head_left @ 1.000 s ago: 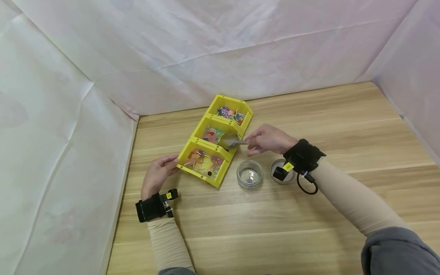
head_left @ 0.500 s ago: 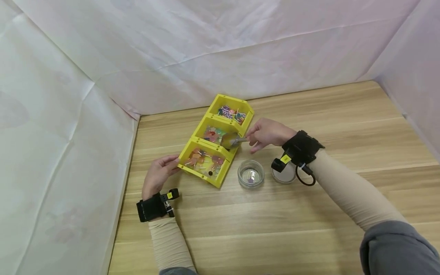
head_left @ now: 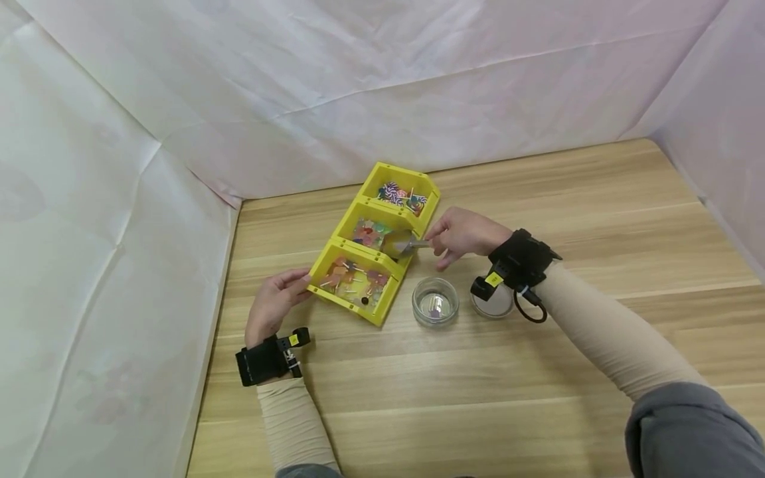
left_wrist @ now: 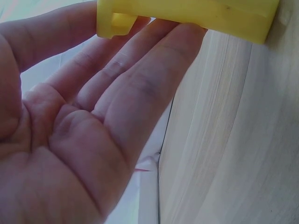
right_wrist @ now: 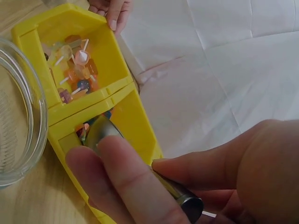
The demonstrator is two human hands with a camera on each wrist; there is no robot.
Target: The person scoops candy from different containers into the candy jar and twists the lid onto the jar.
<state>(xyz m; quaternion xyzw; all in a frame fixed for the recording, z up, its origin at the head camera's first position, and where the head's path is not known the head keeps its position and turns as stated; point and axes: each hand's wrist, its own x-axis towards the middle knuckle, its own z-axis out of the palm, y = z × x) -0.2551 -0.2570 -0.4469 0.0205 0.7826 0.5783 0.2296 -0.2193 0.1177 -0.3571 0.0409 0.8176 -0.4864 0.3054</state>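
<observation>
In the head view, my right hand pinches the handle of a small metal scoop. The scoop's head is down in the middle compartment of a yellow three-part bin, among small colourful pieces. The right wrist view shows thumb and fingers round the scoop handle; fingers partly hide its head. My left hand holds the bin's near left corner, thumb at the rim and fingers against the wall. Mini lollipops lie in the near compartment, swirl lollipops in the far one.
A round glass jar with a small purple piece inside stands right of the bin. Beside it lies a round lid, partly hidden by the right wrist camera. White cloth walls bound the wooden table behind and on both sides.
My right hand has shifted slightly up and its wrist has turned, tilting the scoop a little in the middle compartment. More of the lid shows. My left hand keeps its hold on the bin.
</observation>
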